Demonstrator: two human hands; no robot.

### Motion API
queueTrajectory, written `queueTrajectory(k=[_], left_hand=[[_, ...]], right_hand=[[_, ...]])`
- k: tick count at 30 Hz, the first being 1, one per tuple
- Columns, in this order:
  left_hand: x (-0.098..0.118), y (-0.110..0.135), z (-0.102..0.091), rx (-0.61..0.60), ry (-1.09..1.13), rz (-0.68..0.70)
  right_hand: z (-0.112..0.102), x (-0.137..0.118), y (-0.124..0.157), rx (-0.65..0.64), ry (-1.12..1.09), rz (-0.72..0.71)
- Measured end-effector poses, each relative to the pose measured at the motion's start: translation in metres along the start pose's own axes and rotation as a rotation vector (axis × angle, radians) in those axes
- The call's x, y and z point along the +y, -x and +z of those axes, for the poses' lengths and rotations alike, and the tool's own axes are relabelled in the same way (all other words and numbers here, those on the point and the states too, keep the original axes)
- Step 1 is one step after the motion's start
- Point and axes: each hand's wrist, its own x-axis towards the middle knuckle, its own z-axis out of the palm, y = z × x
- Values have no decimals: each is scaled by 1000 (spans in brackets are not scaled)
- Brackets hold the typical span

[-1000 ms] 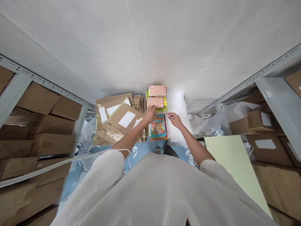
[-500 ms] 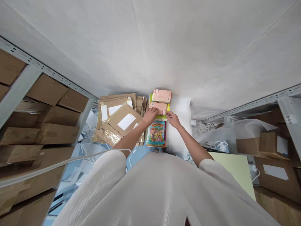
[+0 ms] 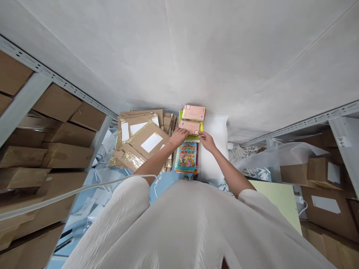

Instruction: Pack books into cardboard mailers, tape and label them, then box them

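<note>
Head view. Aisle between two metal shelf racks: left rack, right rack. A white sheet closes the far side, so open room is only the narrow strip straight ahead.

A book stack sits there at centre, hemmed on its left by a pile of cardboard mailers. On its right there is a bare white pad.

The lower pink book lies flat on a yellow-green book, with its long axis left-right across the picture, slightly tilted. The upper pink book lies just beyond it, same heading.

The left hand has its fingers on the lower pink book's near-left edge; cannot tell if that grip is clenched. The right hand has its grip pinched on the near-right corner.

A colourful children's book lies just nearer, between the forearms, with its long axis running away from the person, title end far.

The left rack holds closed brown cardboard boxes. The right rack holds labelled boxes; contents hidden. A pale green board leans low right. A white cable crosses low left.
</note>
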Motion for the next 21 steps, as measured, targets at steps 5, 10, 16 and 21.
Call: queueTrajectory(k=[5,10,16,21], left_hand=[[9,13,-13,100,16,-37],[20,26,-25,276,14,-61],[37,38,-11,430,388,-72],[70,39,23,274,855,-94]], right_hand=[[-2,-5,18,53,-14,-5],[-5,-6,42,162,-33,-20],[7,4,84,255,-87,58],[4,14,134,337,-154,70]])
